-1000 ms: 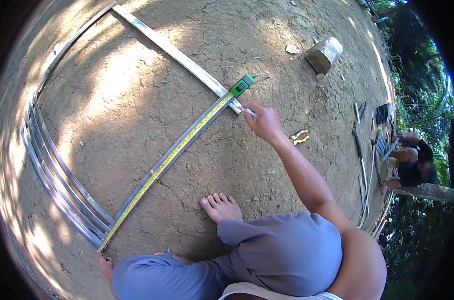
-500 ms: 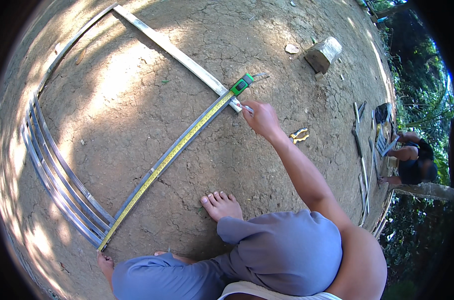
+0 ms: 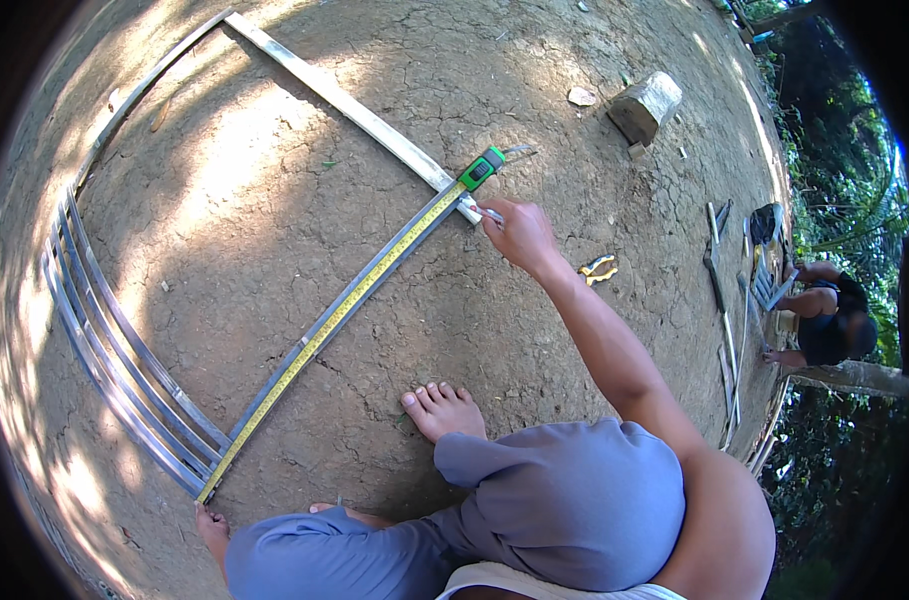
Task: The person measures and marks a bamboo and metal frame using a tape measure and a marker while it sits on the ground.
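Note:
A yellow tape measure blade [image 3: 349, 301] is stretched along a narrow grey strip [image 3: 309, 343] on the ground. Its green and black case [image 3: 481, 169] rests at the far end, where the strip meets a pale wooden strip [image 3: 344, 98]. My left hand [image 3: 212, 530] is closed at the blade's near end, at the lower left, pinching the tip. Beside the case, my right hand [image 3: 522, 238] grips a slim pen-like marker [image 3: 491, 214], with its point at the end of the pale strip. Several more strips [image 3: 124, 385] lie side by side at the left.
Yellow-handled pliers [image 3: 598, 269] lie right of my right forearm. A cut log [image 3: 644, 107] stands farther off. At the far right a person [image 3: 824, 325] crouches near long bars [image 3: 719, 275] and a dark bag [image 3: 766, 224]. My bare foot [image 3: 442, 411] is near the tape.
Very little differs: both hands and the tape keep their places. The person at the far right has shifted an arm slightly.

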Demonstrator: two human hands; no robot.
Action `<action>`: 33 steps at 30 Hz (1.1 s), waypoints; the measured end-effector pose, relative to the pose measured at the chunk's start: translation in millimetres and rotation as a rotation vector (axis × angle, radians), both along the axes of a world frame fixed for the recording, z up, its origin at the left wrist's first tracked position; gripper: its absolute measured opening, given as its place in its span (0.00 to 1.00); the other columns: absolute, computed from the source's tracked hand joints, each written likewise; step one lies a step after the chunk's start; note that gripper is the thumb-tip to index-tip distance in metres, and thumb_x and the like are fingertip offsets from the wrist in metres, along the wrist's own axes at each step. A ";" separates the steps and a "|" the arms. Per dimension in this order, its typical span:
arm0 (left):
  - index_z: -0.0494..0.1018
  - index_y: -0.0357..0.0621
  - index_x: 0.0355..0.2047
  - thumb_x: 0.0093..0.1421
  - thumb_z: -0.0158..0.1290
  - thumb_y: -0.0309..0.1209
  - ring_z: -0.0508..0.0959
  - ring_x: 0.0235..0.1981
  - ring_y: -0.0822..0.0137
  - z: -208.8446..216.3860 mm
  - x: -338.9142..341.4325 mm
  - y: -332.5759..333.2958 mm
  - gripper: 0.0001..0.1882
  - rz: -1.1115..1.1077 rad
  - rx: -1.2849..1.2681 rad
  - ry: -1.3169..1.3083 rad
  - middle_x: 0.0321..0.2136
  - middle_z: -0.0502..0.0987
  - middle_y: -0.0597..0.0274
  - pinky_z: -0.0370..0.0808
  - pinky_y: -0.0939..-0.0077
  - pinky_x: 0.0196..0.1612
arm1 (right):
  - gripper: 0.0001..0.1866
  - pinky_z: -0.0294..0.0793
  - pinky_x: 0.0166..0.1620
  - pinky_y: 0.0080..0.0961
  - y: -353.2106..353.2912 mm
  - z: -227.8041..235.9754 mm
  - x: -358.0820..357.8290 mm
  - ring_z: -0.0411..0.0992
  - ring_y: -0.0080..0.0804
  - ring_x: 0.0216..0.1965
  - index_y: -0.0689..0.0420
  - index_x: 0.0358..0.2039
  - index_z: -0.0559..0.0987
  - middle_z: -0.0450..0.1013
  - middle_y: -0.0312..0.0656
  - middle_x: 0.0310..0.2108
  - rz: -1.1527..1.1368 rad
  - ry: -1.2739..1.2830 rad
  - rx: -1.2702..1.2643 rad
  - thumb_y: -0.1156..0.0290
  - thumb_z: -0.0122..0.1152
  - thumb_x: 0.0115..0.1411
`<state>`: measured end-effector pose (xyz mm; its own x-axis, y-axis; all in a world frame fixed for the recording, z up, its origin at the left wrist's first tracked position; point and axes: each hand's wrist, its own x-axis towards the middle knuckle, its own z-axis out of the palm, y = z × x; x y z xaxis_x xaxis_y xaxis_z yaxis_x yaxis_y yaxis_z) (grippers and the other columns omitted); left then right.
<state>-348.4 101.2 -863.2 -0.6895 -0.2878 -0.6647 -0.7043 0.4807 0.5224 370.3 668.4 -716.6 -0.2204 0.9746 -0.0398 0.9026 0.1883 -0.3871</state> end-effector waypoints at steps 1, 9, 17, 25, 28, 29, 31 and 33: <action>0.73 0.54 0.40 0.66 0.56 0.44 0.55 0.16 0.80 0.7 -0.2 -0.2 0.11 -0.001 -0.001 0.002 0.21 0.62 0.76 0.51 0.84 0.17 | 0.11 0.77 0.38 0.45 0.3 -0.3 0.1 0.78 0.50 0.35 0.52 0.40 0.84 0.79 0.47 0.34 0.003 -0.001 0.002 0.66 0.60 0.58; 0.73 0.54 0.39 0.66 0.56 0.45 0.55 0.16 0.79 2.5 -0.7 2.5 0.11 -0.003 -0.009 -0.004 0.21 0.62 0.76 0.51 0.84 0.17 | 0.10 0.77 0.38 0.46 1.9 -4.8 1.6 0.78 0.51 0.34 0.52 0.39 0.83 0.79 0.47 0.33 0.009 0.000 0.003 0.67 0.60 0.58; 0.72 0.54 0.38 0.66 0.56 0.45 0.55 0.16 0.79 0.8 0.2 5.1 0.11 -0.001 -0.012 -0.014 0.20 0.62 0.76 0.52 0.84 0.17 | 0.10 0.77 0.38 0.46 2.0 -13.6 15.7 0.77 0.51 0.33 0.52 0.37 0.84 0.79 0.49 0.31 0.055 -0.004 0.005 0.68 0.60 0.57; 0.72 0.54 0.37 0.66 0.56 0.45 0.55 0.16 0.79 5.3 2.4 1.6 0.11 0.009 -0.013 -0.007 0.20 0.62 0.76 0.52 0.83 0.17 | 0.10 0.77 0.37 0.46 3.8 -5.4 8.4 0.77 0.51 0.33 0.53 0.38 0.84 0.78 0.49 0.30 0.061 0.007 0.051 0.69 0.59 0.56; 0.72 0.54 0.36 0.66 0.56 0.45 0.55 0.16 0.79 5.3 3.9 2.4 0.12 0.009 -0.011 -0.009 0.20 0.62 0.76 0.52 0.83 0.17 | 0.10 0.77 0.37 0.46 3.9 -3.9 5.5 0.77 0.51 0.32 0.53 0.38 0.84 0.78 0.49 0.29 0.044 0.012 0.039 0.69 0.59 0.56; 0.71 0.54 0.36 0.66 0.56 0.45 0.55 0.16 0.79 5.5 3.6 3.0 0.12 0.011 -0.011 -0.009 0.20 0.62 0.75 0.52 0.83 0.17 | 0.10 0.77 0.37 0.46 4.2 -4.3 4.3 0.77 0.51 0.32 0.53 0.37 0.84 0.78 0.49 0.29 0.048 0.016 0.042 0.69 0.59 0.56; 0.71 0.54 0.36 0.66 0.56 0.45 0.55 0.16 0.79 5.0 3.9 4.2 0.12 0.012 -0.012 -0.007 0.20 0.62 0.75 0.52 0.83 0.17 | 0.10 0.77 0.37 0.46 3.9 -4.7 3.4 0.77 0.52 0.32 0.53 0.37 0.84 0.78 0.49 0.29 0.053 0.023 0.046 0.69 0.59 0.56; 0.71 0.54 0.36 0.66 0.56 0.46 0.55 0.16 0.79 6.6 2.3 4.6 0.12 0.010 -0.012 -0.011 0.20 0.62 0.75 0.52 0.83 0.17 | 0.10 0.77 0.37 0.46 4.4 -4.8 2.7 0.77 0.52 0.33 0.53 0.37 0.84 0.78 0.49 0.29 0.058 0.011 0.059 0.69 0.59 0.56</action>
